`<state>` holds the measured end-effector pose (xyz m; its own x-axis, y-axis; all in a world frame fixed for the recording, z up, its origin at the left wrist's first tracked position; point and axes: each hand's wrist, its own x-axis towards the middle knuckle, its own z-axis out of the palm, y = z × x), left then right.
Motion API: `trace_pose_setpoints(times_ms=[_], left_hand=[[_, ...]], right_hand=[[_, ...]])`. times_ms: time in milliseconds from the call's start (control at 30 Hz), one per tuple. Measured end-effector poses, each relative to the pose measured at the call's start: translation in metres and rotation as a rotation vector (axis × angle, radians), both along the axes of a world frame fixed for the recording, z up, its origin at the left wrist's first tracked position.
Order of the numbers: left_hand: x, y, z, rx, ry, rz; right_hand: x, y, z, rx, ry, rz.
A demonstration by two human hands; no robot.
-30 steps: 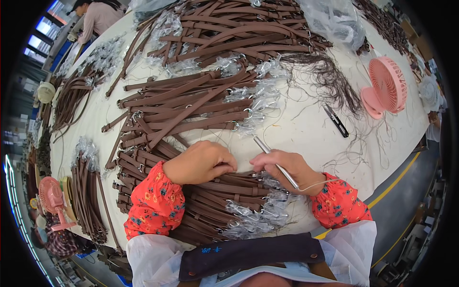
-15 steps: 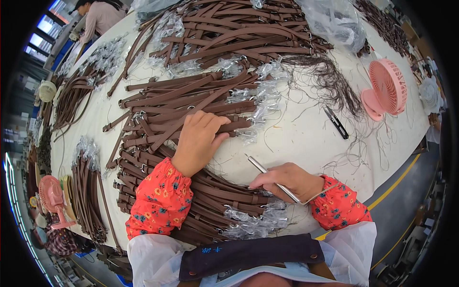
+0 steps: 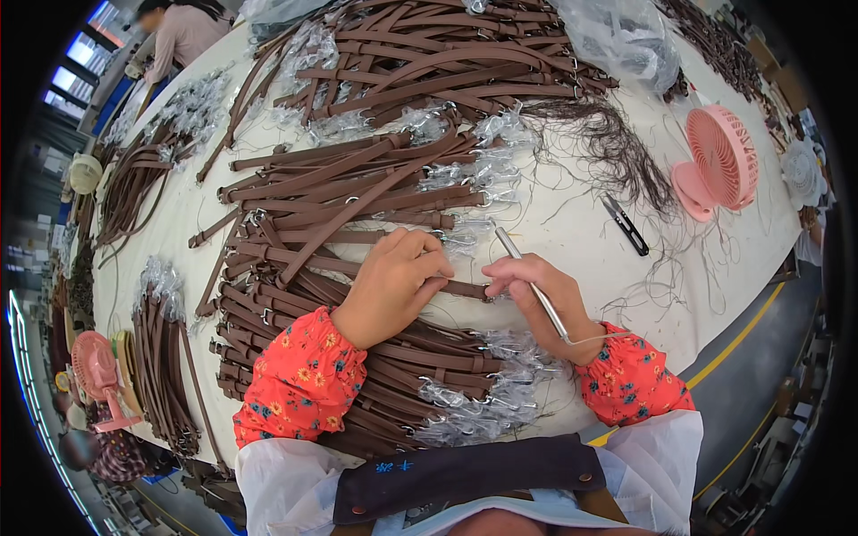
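My left hand is closed on a brown strap, gripping it with thumb and fingers near its right end. That end reaches across to the fingertips of my right hand. Held in the right hand is a silver pen-shaped tool, its thin tip pointing up and away and a thin cord trailing from its back end. Whether the right fingertips also pinch the strap's end is unclear. Under and beside my left hand lies a pile of brown straps with metal hardware, many ends wrapped in clear plastic.
Black thread snips lie right of the hands, beside loose dark threads and a pink fan. More straps are heaped at the far side. Another bundle lies left. A person sits far left.
My left hand has moved right and nearer, onto a strap end. My right hand has risen with the pen-shaped tool, its fingertips now at that strap's end.
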<state>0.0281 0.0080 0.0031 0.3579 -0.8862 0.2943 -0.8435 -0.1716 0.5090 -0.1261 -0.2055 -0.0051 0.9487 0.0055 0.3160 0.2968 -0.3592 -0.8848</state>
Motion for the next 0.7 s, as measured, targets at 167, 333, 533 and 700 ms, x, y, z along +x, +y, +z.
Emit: trace_pose_setpoints(times_ms=[167, 333, 533, 700], left_hand=[[-0.018, -0.005, 0.012, 0.036, 0.529, -0.031], [-0.022, -0.007, 0.005, 0.046, 0.410, -0.044], [-0.016, -0.007, -0.003, 0.071, 0.509, 0.006], [-0.022, -0.010, 0.007, 0.078, 0.479, 0.042]], right_hand=[[-0.003, 0.006, 0.000, 0.317, 0.103, -0.083], [-0.006, 0.004, -0.002, 0.558, 0.254, -0.062], [-0.006, 0.002, -0.002, 0.490, 0.332, -0.031], [-0.005, 0.001, -0.001, 0.512, 0.341, -0.048]])
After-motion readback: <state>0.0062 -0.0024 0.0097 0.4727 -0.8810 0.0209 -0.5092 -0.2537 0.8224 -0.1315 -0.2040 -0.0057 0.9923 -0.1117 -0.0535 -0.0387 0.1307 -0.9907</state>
